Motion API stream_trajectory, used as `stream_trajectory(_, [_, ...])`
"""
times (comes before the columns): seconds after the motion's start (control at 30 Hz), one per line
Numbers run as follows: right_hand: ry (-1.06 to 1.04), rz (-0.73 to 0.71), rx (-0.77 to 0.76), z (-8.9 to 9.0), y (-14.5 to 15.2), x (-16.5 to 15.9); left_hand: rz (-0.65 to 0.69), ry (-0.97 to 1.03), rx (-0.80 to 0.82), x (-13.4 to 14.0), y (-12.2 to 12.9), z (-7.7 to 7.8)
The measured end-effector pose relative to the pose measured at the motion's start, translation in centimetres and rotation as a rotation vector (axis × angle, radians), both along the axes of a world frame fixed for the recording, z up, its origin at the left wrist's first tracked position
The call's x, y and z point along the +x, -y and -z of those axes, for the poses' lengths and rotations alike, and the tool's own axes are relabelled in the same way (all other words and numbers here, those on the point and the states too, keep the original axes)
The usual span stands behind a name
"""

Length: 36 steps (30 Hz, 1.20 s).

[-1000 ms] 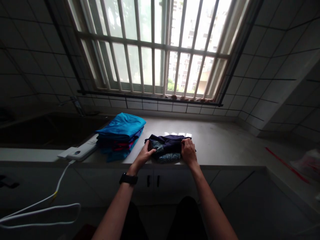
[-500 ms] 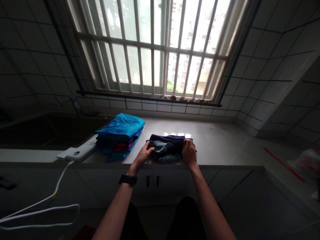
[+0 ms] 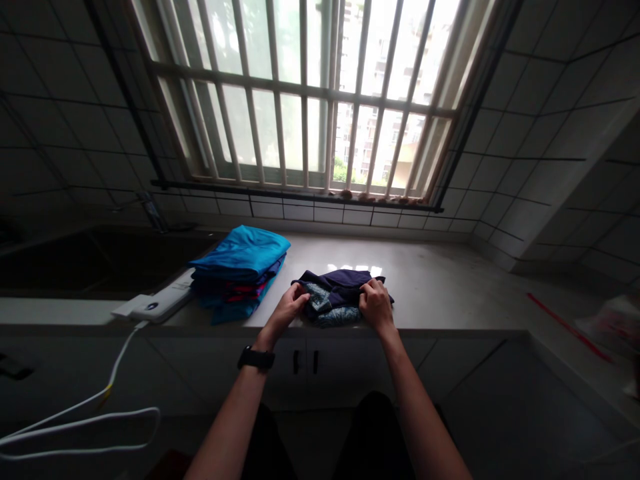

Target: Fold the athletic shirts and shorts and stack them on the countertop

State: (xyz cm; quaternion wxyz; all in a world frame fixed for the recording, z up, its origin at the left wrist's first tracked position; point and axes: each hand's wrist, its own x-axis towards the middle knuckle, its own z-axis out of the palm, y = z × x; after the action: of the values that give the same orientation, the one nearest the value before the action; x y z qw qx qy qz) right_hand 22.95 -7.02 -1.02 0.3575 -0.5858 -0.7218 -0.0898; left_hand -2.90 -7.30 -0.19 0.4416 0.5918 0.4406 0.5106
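A dark navy garment (image 3: 336, 288) with a patterned teal lining lies folded near the front edge of the pale countertop (image 3: 440, 287). My left hand (image 3: 287, 308) grips its left side and my right hand (image 3: 375, 303) pinches its right side, both resting on the cloth. Just to the left stands a stack of folded clothes (image 3: 240, 270), bright blue on top with red and purple layers below.
A white power strip (image 3: 155, 305) with a white cable (image 3: 85, 413) lies left of the stack. A dark sink with a tap (image 3: 150, 210) is at far left. A barred window (image 3: 305, 100) rises behind. A plastic bag (image 3: 620, 320) sits at far right.
Both hands have drawn slightly closer together on the navy garment, bunching its top fold a little. The blue stack has not moved.
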Motion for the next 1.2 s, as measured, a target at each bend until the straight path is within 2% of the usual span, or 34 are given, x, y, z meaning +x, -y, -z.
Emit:
stream_trajectory(0.2, [0.038,0.031,-0.043,-0.24,0.15,-0.08,0.007,-0.009,-0.002,0.04,0.0,-0.03])
stream_trajectory(0.77, [0.046,0.015,0.011,0.4,-0.29,0.09,0.006,-0.004,0.001,0.11,0.33,-0.3])
stream_trajectory(1.2, [0.047,0.021,-0.039,0.27,-0.3,0.1,0.01,-0.001,-0.014,0.15,0.31,-0.33])
